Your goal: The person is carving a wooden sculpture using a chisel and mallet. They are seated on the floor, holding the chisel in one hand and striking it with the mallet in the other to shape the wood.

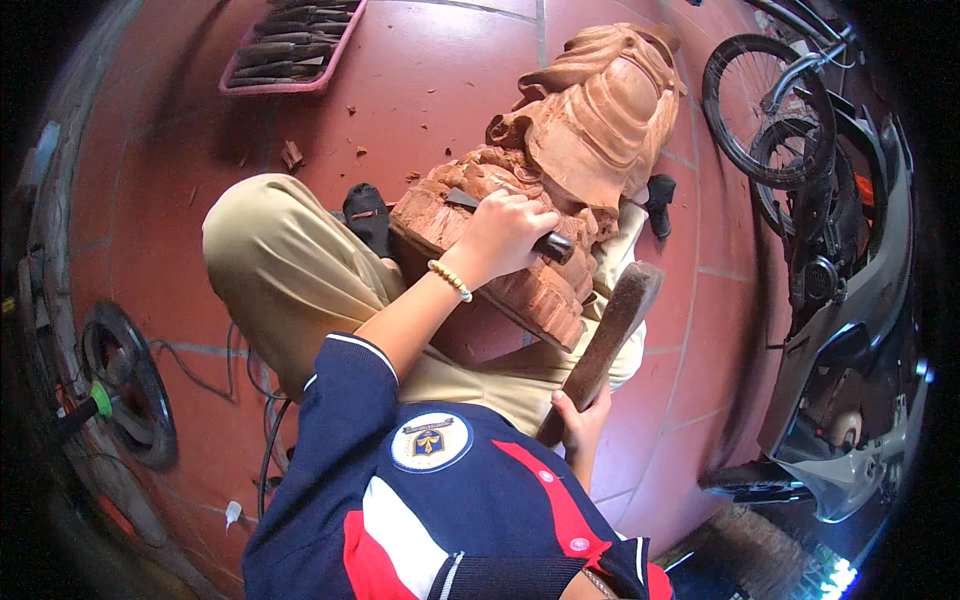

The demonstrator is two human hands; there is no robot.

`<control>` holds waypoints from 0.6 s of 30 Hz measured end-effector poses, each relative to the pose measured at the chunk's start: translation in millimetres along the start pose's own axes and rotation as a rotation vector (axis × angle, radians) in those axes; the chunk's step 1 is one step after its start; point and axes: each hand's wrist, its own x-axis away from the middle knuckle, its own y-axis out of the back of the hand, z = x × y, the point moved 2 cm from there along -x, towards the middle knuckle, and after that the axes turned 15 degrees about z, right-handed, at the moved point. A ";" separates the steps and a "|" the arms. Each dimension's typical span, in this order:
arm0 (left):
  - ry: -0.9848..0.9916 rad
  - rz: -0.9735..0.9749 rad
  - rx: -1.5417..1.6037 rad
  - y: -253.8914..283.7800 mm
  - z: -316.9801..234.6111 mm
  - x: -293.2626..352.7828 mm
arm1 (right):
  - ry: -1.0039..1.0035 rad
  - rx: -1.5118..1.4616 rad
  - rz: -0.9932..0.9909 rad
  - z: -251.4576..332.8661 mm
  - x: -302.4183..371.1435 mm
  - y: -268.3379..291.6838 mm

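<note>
A large reddish-brown wood carving [605, 125] with flowing folds lies on the floor in front of me, its rough-cut base pointing toward my lap between my legs. My left hand [500, 235] is closed round a chisel [555, 247] and rests over the rough lower part of the carving. The chisel's dark handle end sticks out to the right of my fist, and its metal blade shows to the left, near the wood. Lower right, my right hand [583, 415] grips a thick wooden mallet [618, 318] shaped like a club. The mallet's head is raised beside the base, apart from the chisel.
A pink tray [322, 85] with several chisels stands at the far left on the red tiled floor [430, 60]. Wood chips [291, 155] lie nearby. A bicycle wheel [765, 110] and a motorbike [850, 360] stand at right. Cables and a dark round disc [128, 385] are at left.
</note>
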 end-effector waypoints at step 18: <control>0.123 -0.211 0.244 10.0 11.0 -13.7 | 0.317 -0.132 0.038 57.7 -11.0 -18.1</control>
